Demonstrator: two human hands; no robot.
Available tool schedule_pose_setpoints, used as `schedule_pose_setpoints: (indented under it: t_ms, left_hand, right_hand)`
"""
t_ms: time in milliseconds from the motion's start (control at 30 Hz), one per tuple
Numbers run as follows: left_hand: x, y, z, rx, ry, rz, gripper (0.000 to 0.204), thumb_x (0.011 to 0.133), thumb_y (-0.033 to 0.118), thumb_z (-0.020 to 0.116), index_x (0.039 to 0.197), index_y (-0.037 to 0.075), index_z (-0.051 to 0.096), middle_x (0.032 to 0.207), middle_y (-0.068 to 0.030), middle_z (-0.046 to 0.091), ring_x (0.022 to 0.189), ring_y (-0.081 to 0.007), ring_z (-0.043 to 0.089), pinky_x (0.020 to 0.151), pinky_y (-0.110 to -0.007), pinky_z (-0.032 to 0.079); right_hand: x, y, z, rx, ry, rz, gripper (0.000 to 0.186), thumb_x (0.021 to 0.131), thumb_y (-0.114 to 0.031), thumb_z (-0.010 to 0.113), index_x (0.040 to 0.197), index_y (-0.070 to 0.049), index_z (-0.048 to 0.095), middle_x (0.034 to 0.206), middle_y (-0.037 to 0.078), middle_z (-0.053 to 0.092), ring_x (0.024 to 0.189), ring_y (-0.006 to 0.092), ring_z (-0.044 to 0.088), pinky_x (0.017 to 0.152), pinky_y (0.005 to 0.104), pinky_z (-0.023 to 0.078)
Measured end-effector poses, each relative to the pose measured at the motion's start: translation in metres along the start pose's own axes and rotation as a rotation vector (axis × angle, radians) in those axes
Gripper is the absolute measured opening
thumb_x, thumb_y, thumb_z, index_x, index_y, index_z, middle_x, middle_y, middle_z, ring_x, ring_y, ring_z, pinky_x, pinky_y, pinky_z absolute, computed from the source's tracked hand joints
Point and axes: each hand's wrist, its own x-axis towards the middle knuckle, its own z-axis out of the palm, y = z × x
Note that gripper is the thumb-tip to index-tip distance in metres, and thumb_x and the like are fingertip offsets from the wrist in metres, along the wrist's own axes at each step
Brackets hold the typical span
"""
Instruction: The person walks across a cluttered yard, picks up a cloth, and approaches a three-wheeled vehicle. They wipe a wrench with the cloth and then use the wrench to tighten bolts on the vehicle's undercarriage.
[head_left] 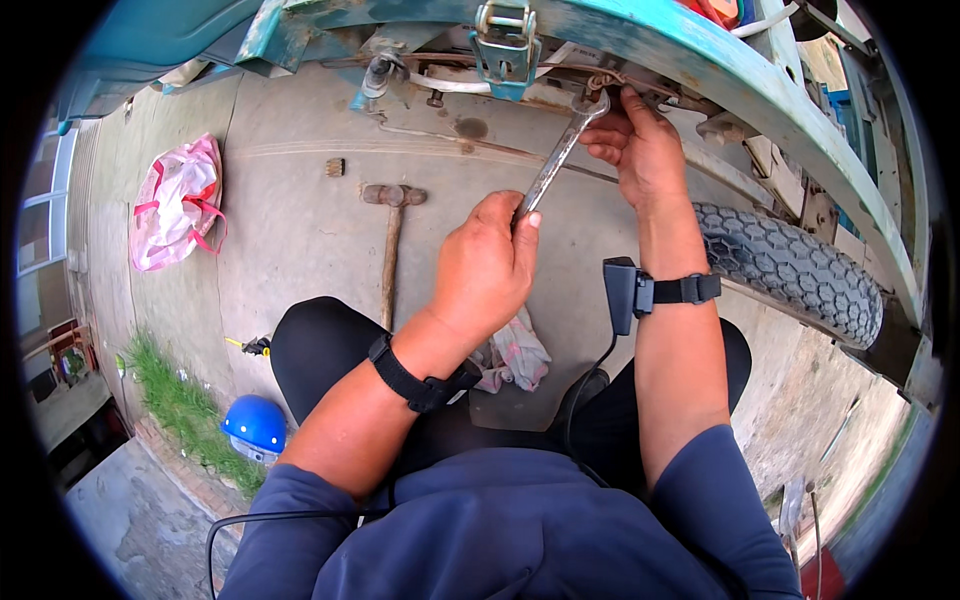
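Observation:
My left hand (482,262) is closed around the lower end of a silver wrench (560,160), which slants up and to the right. The wrench's open jaw is raised against the underside of a worn turquoise metal frame (640,38), by a rusty fitting and wires. Close beside the jaw, my right hand (648,155) reaches up under the frame with curled fingers. Its thumb and forefinger meet at the fitting, but what they pinch is hidden. A rusty metal latch (505,50) hangs from the frame left of the wrench.
A treaded tyre (790,270) stands right of my right forearm. On the concrete lie a wooden-handled hammer (390,255), a small brown block (335,167), a pink-and-white bag (178,205) and a crumpled cloth (520,352). A blue helmet (255,422) rests near grass at lower left.

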Motion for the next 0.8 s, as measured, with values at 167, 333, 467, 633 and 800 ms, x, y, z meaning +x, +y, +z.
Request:
schedule_pose_setpoints:
  t_ms: [167, 333, 467, 633, 800]
  left_hand:
    - [-0.008, -0.007, -0.006, -0.169, -0.035, -0.179, 0.021, 0.097, 0.020, 0.056, 0.102, 0.000, 0.057, 0.079, -0.0171, 0.064, 0.071, -0.0331, 0.064, 0.064, -0.042, 0.050]
    - [-0.021, -0.027, -0.014, -0.669, -0.054, -0.508, 0.020, 0.101, 0.023, 0.050, 0.106, 0.004, 0.055, 0.069, 0.0025, 0.045, 0.053, -0.0068, 0.038, 0.048, -0.024, 0.033]
    - [-0.019, -0.019, -0.035, -1.014, -0.067, -0.802, 0.027, 0.103, 0.029, 0.045, 0.111, 0.005, 0.053, 0.071, 0.0005, 0.044, 0.051, -0.0100, 0.036, 0.047, -0.025, 0.030]
    - [-0.013, -0.017, -0.039, -1.077, -0.028, -0.815, 0.028, 0.102, 0.029, 0.047, 0.113, 0.003, 0.053, 0.072, 0.0001, 0.045, 0.054, -0.0106, 0.039, 0.049, -0.026, 0.032]
    - [-0.009, -0.018, -0.037, -1.080, -0.019, -0.841, 0.028, 0.102, 0.029, 0.047, 0.113, 0.004, 0.053, 0.073, -0.0001, 0.047, 0.055, -0.0112, 0.040, 0.051, -0.026, 0.033]
  right_hand:
    - [0.000, -0.016, 0.000, -0.344, 0.062, 0.072, 0.034, 0.099, -0.032, 0.051, 0.099, -0.001, 0.064, 0.072, 0.007, 0.065, 0.054, 0.0156, 0.063, 0.048, 0.0251, 0.047]
    - [-0.001, -0.020, 0.009, -0.605, 0.138, 0.039, 0.035, 0.098, -0.031, 0.048, 0.088, -0.002, 0.064, 0.063, 0.002, 0.055, 0.045, 0.0112, 0.053, 0.042, 0.0259, 0.037]
    - [0.001, -0.024, 0.006, -0.838, 0.113, -0.007, 0.038, 0.093, -0.028, 0.044, 0.080, 0.001, 0.064, 0.059, 0.008, 0.058, 0.045, 0.0187, 0.058, 0.053, 0.0344, 0.049]
    - [0.004, -0.028, 0.007, -0.940, 0.086, 0.036, 0.037, 0.091, -0.027, 0.043, 0.080, 0.000, 0.066, 0.057, 0.009, 0.058, 0.045, 0.0194, 0.059, 0.058, 0.0350, 0.050]
    - [0.005, -0.028, 0.002, -0.988, 0.059, -0.008, 0.036, 0.090, -0.026, 0.043, 0.080, 0.000, 0.066, 0.056, 0.008, 0.058, 0.045, 0.0191, 0.060, 0.059, 0.0349, 0.051]
